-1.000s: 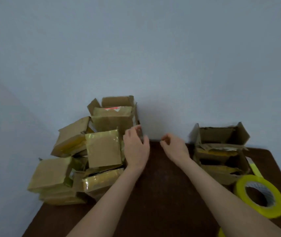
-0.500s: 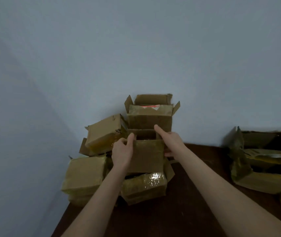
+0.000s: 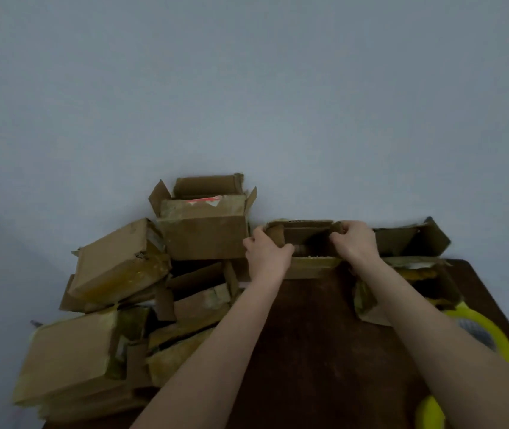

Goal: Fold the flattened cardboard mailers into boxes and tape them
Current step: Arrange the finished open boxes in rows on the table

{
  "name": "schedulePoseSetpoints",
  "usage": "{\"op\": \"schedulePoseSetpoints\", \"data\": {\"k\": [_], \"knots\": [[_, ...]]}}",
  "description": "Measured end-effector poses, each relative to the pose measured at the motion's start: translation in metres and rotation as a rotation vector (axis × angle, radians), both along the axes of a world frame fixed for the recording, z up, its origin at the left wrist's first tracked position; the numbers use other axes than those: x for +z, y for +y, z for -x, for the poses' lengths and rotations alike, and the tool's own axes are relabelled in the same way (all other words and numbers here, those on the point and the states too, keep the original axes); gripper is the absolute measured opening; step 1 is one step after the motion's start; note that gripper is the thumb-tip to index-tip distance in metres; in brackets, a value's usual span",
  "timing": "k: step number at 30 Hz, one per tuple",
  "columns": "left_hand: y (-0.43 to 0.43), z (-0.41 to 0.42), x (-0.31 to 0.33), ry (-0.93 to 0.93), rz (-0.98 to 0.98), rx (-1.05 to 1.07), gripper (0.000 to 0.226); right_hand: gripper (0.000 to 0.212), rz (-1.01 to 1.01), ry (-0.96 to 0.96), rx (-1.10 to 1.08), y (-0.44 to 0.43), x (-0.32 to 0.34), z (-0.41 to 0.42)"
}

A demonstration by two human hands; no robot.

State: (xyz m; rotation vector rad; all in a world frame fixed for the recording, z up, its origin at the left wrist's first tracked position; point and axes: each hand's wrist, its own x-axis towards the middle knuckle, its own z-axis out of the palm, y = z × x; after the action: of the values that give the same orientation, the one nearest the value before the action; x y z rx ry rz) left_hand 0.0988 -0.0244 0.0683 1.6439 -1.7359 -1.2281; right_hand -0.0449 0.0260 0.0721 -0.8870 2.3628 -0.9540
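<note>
A small open cardboard box stands at the far edge of the dark brown table, against the wall. My left hand grips its left flap and my right hand grips its right flap. Yellowish tape runs along the box's front bottom edge. To the left lies a pile of taped cardboard boxes, topped by an open box. A yellow tape roll rests at the right, partly hidden by my right forearm.
An open box of flattened mailers sits at the back right corner. A second yellow object shows at the bottom right edge. The pale wall runs right behind the boxes. The table's left edge is covered by the pile.
Both hands have carried a small box from the pile on the left to the middle back of the table. They now hold its side flaps.
</note>
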Motion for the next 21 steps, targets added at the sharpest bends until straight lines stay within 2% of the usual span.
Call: {"op": "schedulePoseSetpoints", "data": {"k": [3,5,8,11,13,15,17,19,21], "knots": [[-0.011,0.026,-0.034,-0.082,-0.036,0.055,0.036,0.011,-0.071,0.04,0.013,-0.002,-0.029,0.025],[-0.014,0.038,-0.053,-0.055,-0.077,0.113,0.03,0.016,-0.104,0.056,0.007,-0.007,-0.045,0.038],[-0.019,0.052,-0.073,0.045,-0.168,0.143,0.033,0.023,-0.189,-0.007,0.055,-0.018,-0.061,0.049],[-0.025,0.059,-0.085,0.142,-0.348,0.124,0.046,0.02,-0.286,-0.016,0.143,-0.026,-0.067,0.052],[-0.028,0.058,-0.086,0.172,-0.374,0.117,0.049,0.021,-0.289,0.003,0.164,-0.028,-0.064,0.052],[-0.03,0.055,-0.08,0.169,-0.277,0.077,0.048,0.032,-0.215,0.069,0.15,-0.031,-0.055,0.046],[-0.032,0.048,-0.061,0.107,-0.06,0.027,0.043,0.038,-0.061,0.098,0.146,-0.04,-0.038,0.032],[-0.039,0.037,-0.035,0.045,0.207,0.015,0.033,0.04,0.063,0.019,0.173,-0.059,-0.018,0.011],[-0.047,0.019,-0.009,-0.009,0.457,0.051,0.023,0.049,0.118,-0.149,0.219,-0.085,0.0,-0.013]]}}
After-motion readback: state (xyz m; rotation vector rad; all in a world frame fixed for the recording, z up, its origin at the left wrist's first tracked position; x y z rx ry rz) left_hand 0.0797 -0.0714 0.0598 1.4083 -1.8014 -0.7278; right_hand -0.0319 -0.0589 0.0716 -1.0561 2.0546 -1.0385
